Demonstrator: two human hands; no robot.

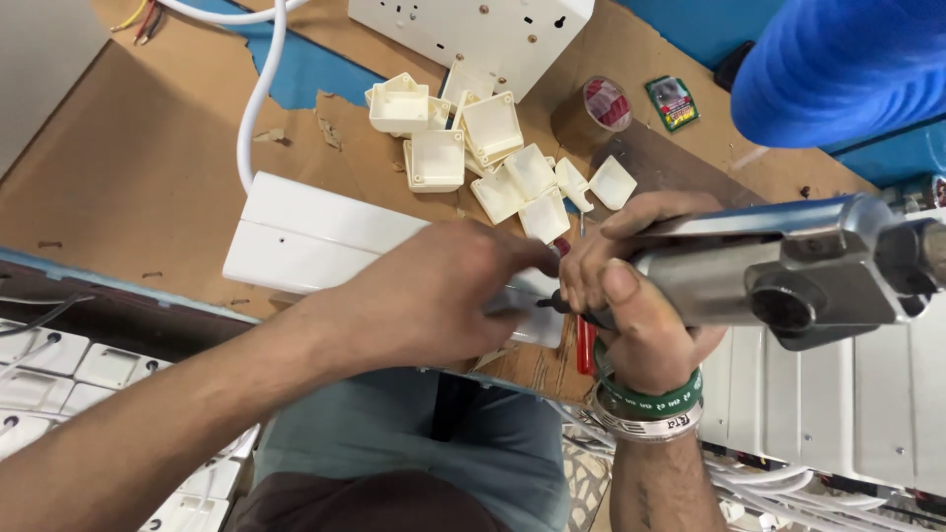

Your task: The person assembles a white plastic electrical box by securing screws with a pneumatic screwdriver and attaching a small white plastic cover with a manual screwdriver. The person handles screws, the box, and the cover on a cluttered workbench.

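Note:
My left hand (434,296) rests on the right end of a long white plastic box (305,236) lying on the brown cardboard-covered bench, pressing it down. My right hand (641,296) grips a silver power screwdriver (788,266), its body pointing right and its tip down at the box's end, just beside my left fingers. A red-handled tool (585,345) lies under my right hand. Green and metal bands circle my right wrist.
A heap of small cream plastic caps (473,148) lies behind the box. A large white socket board (483,30) sits at the back, with a white cable (258,89), a tape roll (596,108) and a small green packet (673,102). White panels (838,394) are stacked at the lower right.

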